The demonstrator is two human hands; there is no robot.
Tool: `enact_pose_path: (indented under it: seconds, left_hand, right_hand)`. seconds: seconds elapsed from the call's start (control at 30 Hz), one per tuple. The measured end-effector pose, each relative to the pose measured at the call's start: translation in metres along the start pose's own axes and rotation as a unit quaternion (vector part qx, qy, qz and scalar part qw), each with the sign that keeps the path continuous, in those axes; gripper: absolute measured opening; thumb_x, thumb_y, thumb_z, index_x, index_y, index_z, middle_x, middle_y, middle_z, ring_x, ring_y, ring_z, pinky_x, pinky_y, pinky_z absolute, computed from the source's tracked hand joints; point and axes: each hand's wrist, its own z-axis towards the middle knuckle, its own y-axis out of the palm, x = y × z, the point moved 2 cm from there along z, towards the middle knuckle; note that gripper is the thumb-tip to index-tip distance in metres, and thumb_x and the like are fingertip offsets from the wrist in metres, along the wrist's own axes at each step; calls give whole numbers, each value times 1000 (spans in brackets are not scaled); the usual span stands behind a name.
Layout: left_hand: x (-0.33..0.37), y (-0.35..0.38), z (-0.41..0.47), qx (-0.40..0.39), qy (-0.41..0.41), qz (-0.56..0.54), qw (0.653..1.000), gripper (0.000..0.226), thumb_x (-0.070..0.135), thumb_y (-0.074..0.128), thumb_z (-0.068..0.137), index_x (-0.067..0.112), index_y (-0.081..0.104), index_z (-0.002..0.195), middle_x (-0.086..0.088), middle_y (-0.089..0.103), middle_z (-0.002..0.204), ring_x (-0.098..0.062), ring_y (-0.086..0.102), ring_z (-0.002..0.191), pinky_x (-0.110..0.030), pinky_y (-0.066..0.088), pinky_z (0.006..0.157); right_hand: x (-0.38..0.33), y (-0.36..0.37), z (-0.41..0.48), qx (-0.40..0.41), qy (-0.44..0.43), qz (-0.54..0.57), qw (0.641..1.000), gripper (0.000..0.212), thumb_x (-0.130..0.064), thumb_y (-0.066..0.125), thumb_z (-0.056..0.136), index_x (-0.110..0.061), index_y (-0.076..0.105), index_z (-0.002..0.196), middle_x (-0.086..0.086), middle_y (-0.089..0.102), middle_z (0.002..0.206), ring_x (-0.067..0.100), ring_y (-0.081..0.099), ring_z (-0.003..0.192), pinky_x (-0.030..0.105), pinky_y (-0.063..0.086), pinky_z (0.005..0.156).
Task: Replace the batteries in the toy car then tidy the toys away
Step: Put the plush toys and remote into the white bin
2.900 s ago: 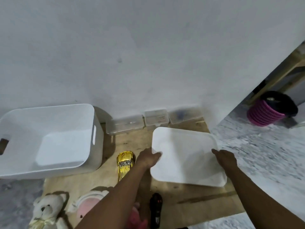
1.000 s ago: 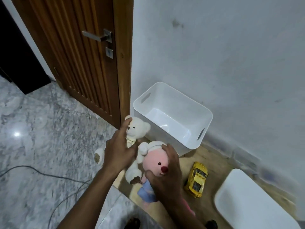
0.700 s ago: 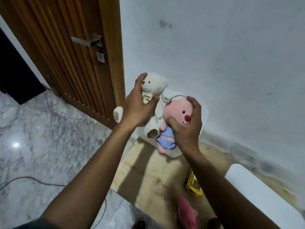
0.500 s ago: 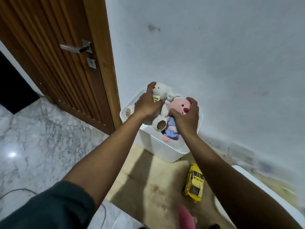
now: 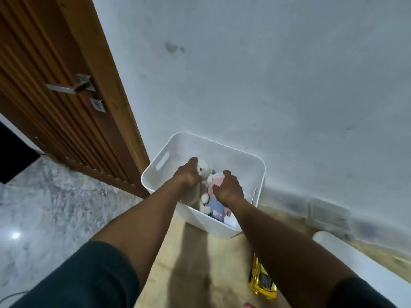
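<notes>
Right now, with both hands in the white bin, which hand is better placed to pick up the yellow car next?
Probably the right hand: the yellow car lies beside its forearm, while the left hand sits farther off, on the door side.

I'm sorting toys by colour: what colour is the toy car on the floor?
The toy car is shiny yellow-gold; the head view shows it best.

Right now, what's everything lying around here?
white plastic storage bin: one, white, against the wall.
cream teddy bear: one, cream, in the bin.
pink plush doll: one, pink with blue clothes, in the bin beside the bear.
shiny yellow toy car: one, yellow, on the wooden board.
flat white lid: one, white, lower right.
brown wooden door: one, brown, left.
left hand: one, grips the bear.
right hand: one, grips the doll.
</notes>
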Motion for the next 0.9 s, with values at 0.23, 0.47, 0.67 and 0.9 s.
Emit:
enact_pose_path:
  seconds: [0.23,0.47,0.67,0.9]
  left_hand:
    - [-3,4,-2,-33,-8,6,999,68,30,67,92,23,37,153,-11,40,157,-28,45,139,-31,39,107]
    - [34,-6,-42,29,58,-68,996,41,33,71,89,22,64,128,-9,72,120,-27,67,110,-34,51,99]
    - [53,25,-137,205,175,-241,932,19,14,59,90,24,73,98,11,69,79,3,63,65,-14,49,63]
    - [32,134,-230,95,245,-248,932,22,12,63,89,30,76,91,21,66,67,1,60,62,-25,49,60]
  right_hand:
    - [4,-6,1,-29,12,3,1000,68,-29,65,86,-19,36,147,13,48,145,33,47,133,38,45,105]
    - [-19,-52,-39,70,-58,149,985,30,-26,69,82,-18,68,111,3,74,100,18,71,82,37,58,83]
    - [18,-95,-124,213,-114,343,908,19,-6,60,84,-18,72,92,8,71,76,17,65,57,33,56,57]
    - [129,-75,-227,270,-56,293,916,14,-21,62,82,-24,73,90,-1,71,72,21,66,62,37,55,61]
